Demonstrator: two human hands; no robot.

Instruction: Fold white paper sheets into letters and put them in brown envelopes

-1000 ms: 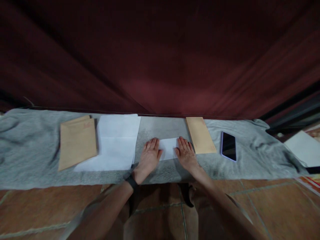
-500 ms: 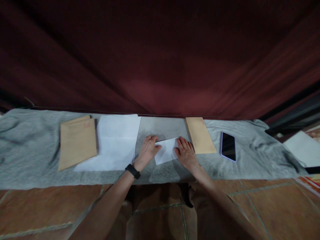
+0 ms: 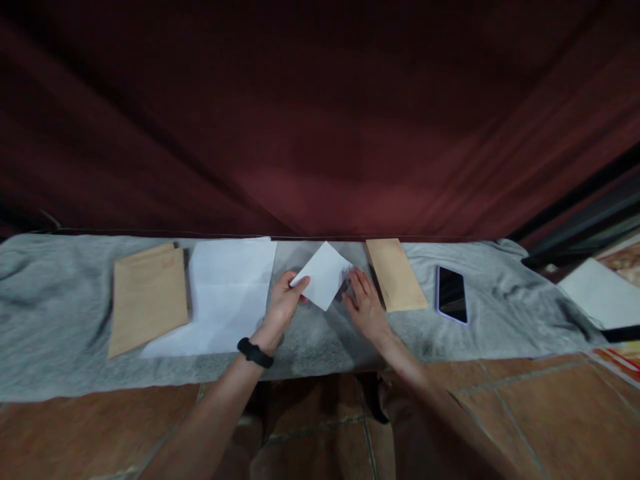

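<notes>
My left hand (image 3: 285, 301) pinches the left corner of a folded white paper (image 3: 324, 277), thumb on top and fingers underneath. The paper is turned cornerwise and looks lifted off the grey cloth, with a shadow beside it. At its right corner, my right hand (image 3: 369, 310) has its fingers stretched out and its thumb apart. Its fingertips are at the paper's edge; whether they press on it I cannot tell. Just right of that hand lies a narrow brown envelope (image 3: 397, 275). Larger white sheets (image 3: 233, 293) lie flat to the left of my left hand.
Brown envelopes (image 3: 149, 300) are stacked at the left on the grey cloth (image 3: 310, 353). A phone (image 3: 452, 295) with a pale purple edge lies at the right. Behind the cloth hangs a dark red curtain (image 3: 320, 133). Tiled floor (image 3: 150, 427) shows in front.
The folded paper, flat under both hands before, has been raised and turned cornerwise. My left hand now grips its left corner, and my right hand has shifted off its surface to the right corner.
</notes>
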